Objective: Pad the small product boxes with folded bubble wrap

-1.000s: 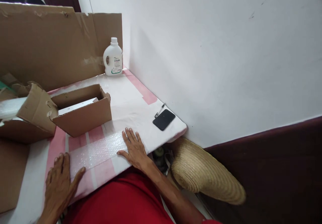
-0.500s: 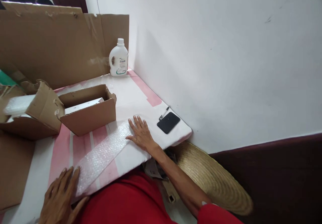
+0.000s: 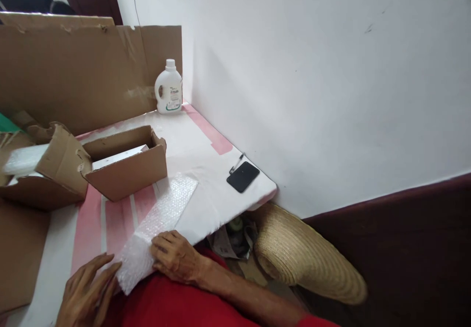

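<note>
A long strip of clear bubble wrap point(image 3: 162, 219) lies slantwise on the pink-and-white table point(image 3: 191, 140). Its near end hangs over the front edge by my red shirt. My right hand point(image 3: 174, 256) rests on that near end with the fingers curled and pressing on it. My left hand point(image 3: 86, 292) lies at the strip's left corner, fingers stretched toward it and touching its edge. An open cardboard box point(image 3: 125, 163) with a white item inside stands just behind the strip.
A torn cardboard box point(image 3: 40, 170) with more bubble wrap sits at the left. A white detergent bottle point(image 3: 168, 88) stands in the far corner against a cardboard sheet point(image 3: 73, 67). A black phone point(image 3: 243, 176) lies near the wall. A straw hat point(image 3: 305, 258) hangs below the table's right end.
My right hand has drawn back from the strip's far end to its near end. The strip has slid toward me and turned more lengthwise. My left hand has shifted little.
</note>
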A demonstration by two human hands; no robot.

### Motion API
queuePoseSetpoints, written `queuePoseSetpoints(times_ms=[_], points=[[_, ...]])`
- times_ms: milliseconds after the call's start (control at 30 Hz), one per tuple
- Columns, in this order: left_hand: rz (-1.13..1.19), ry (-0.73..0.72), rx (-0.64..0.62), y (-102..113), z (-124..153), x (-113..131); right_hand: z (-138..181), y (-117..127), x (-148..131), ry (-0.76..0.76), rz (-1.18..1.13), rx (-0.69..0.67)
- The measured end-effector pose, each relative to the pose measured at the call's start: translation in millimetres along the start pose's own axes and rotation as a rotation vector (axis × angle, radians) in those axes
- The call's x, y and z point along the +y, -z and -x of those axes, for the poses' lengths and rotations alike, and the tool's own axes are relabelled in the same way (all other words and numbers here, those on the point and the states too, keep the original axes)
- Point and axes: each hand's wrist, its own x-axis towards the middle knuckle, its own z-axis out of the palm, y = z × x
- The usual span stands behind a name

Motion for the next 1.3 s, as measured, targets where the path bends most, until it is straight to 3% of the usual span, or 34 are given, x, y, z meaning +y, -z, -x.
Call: queuePoseSetpoints(times_ms=[100, 233, 400, 500, 767, 1000, 1200, 1300], points=[[0.163, 0.13, -0.003, 10, -30, 17, 5, 1, 2, -0.049, -0.155, 0.108], [0.444, 0.463, -0.06, 8, -74, 25, 11, 15, -2, -0.303, -0.582, 0.302], [0.945, 0.72, -0.225, -30, -103, 19, 10, 41, 4, -0.645, -0.966, 0.402], [0.993, 0.781, -0.294, -53, -105, 27, 7, 50, 19, -0.753, -1.046, 0.424], [0.743, 0.655, -0.278, -80, -110, 42, 1, 45, 68, -0.852, -0.81, 0.463], [0.57, 0.561, -0.162, -91, -105, 46, -5, 42, 82, -0.859, -0.823, 0.51], [0.368, 0.43, -0.12, -103, -96, 43, -6, 30, 87, -0.94, -0.461, 0.428], [0.175, 0.305, -0.014, -98, -98, 50, -7, 40, 80, -0.892, -0.194, 0.426]])
